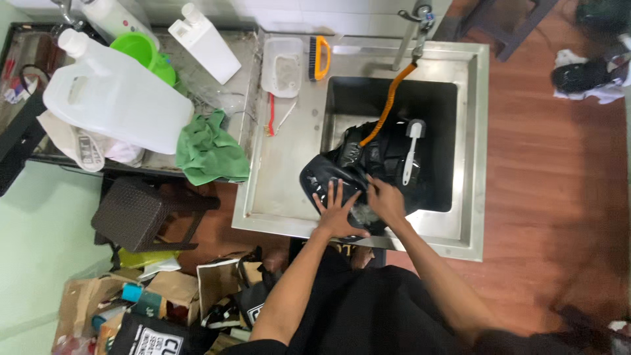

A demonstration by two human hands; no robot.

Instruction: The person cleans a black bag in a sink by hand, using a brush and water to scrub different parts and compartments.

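Bag, black and wet-looking, lies half in the sink, its near end draped over the sink's front rim. It looks soft and floppy, likely heavy with water and slick with suds, so it should be gripped by a bunched fold or a strap rather than by a flat panel; nothing about it seems fragile.

The left hand lies flat, fingers spread, pressing the bag's near end on the rim. The right hand is just beside it, curled on the fabric; whether it clasps something small I cannot tell. The hands are close but not touching.

Counted: one bag, one white brush lying on the bag inside the sink, one orange hose hanging from the tap into the sink. Left of the sink: one orange-handled brush, one clear tray, one red toothbrush, one green cloth, one jug, one white bottle, one green bowl
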